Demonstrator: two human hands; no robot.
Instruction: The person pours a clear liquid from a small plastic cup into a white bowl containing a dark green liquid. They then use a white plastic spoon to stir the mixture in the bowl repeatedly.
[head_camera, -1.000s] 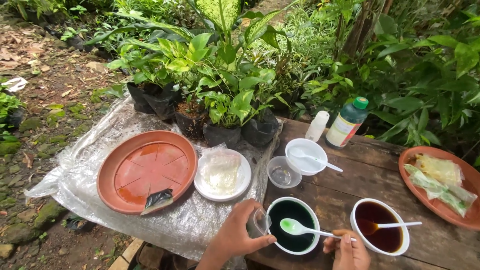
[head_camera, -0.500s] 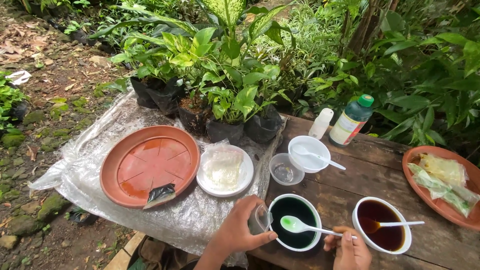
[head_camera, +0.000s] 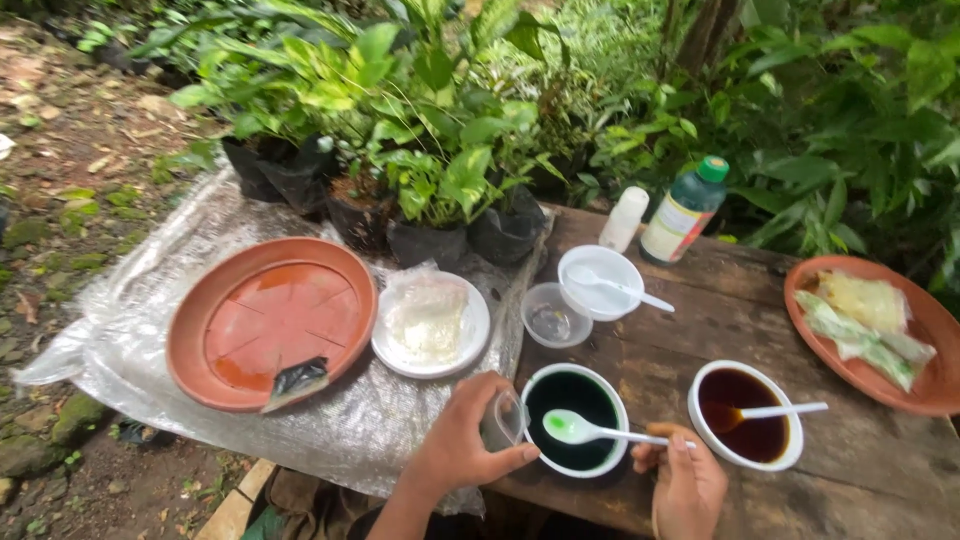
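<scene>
My left hand grips a small clear plastic cup, tilted toward a white bowl of dark green liquid on the wooden table. My right hand holds the handle of a white spoon, whose green-stained scoop hangs over that bowl. To the right stands a second white bowl with dark brown liquid and a white spoon resting in it.
A terracotta saucer and a white plate with a plastic bag lie on a clear plastic sheet. Behind are a small clear cup, an empty white bowl with spoon, a white bottle, a green-capped bottle, black-bagged potted plants, and a terracotta dish of packets.
The spoon has stayed over the green bowl. My left hand has tipped the clear cup slightly closer to the bowl's rim. The view has shifted a little.
</scene>
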